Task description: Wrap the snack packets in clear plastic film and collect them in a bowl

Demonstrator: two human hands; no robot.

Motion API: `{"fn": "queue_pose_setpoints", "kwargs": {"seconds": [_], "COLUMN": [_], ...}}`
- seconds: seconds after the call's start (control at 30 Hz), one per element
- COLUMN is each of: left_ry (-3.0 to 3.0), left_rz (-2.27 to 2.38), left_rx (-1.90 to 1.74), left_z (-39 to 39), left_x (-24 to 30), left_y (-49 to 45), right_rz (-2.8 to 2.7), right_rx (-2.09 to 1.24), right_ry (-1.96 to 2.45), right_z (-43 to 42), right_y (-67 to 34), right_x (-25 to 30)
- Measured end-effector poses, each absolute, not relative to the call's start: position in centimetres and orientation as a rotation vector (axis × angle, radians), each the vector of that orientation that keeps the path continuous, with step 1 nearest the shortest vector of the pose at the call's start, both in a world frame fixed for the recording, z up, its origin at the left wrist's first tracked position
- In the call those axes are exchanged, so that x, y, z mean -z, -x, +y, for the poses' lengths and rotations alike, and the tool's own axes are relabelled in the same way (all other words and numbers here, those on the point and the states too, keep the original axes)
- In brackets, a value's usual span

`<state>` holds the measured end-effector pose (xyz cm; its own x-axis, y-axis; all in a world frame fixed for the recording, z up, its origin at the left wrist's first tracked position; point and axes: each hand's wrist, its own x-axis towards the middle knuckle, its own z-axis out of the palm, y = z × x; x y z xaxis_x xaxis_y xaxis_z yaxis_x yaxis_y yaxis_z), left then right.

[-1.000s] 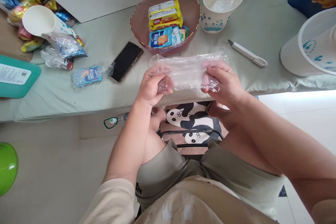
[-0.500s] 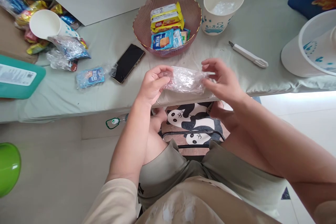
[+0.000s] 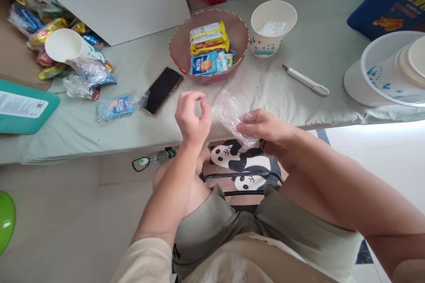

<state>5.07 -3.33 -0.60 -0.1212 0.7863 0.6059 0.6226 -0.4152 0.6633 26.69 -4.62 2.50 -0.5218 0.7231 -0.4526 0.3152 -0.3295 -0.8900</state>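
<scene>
My right hand (image 3: 262,127) pinches a crumpled clear plastic wrapper (image 3: 230,115) just above the table's front edge. My left hand (image 3: 192,117) hovers beside it with fingers curled, and nothing shows in them. Behind the hands stands a pink ribbed basket (image 3: 179,48) with yellow and blue snack packets (image 3: 207,46) in it. A black phone (image 3: 162,89) lies face up to the left of the hands.
A white paper cup (image 3: 272,27) with plastic inside stands right of the basket. A white utility knife (image 3: 305,80) lies nearby. Stacked white tubs (image 3: 381,75) sit far right. A blue snack packet (image 3: 114,106), a tipped cup (image 3: 64,46) and loose wrappers lie left, beside a teal container (image 3: 23,108).
The wrapper was stretched flat between both hands, then bunched up. My left hand has let go and only my right hand holds it now. The view has shifted down slightly.
</scene>
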Motion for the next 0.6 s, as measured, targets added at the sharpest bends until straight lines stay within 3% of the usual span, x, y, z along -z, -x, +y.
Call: {"fn": "queue_pose_setpoints", "kwargs": {"seconds": [0.13, 0.33, 0.5, 0.6], "left_ry": [-2.390, -1.981, -1.634, -1.452], "left_rz": [1.280, 1.132, 1.271, 1.278], "left_rx": [-1.308, -0.906, -0.941, -0.979], "left_z": [-4.7, -4.9, -4.5, -4.2], "left_x": [0.4, 0.2, 0.0, 0.1], "left_y": [-6.2, -7.1, -7.0, -6.9], "right_rz": [-1.716, -1.760, -1.650, -1.552], "right_rx": [-1.792, -1.647, -1.547, -1.263], "right_ry": [1.198, 0.907, 1.155, 1.369], "right_z": [-4.3, -4.5, -4.4, -4.3], "right_y": [-26.6, -26.4, -26.5, -26.4], "right_x": [-2.4, -1.9, -1.3, -0.7]}}
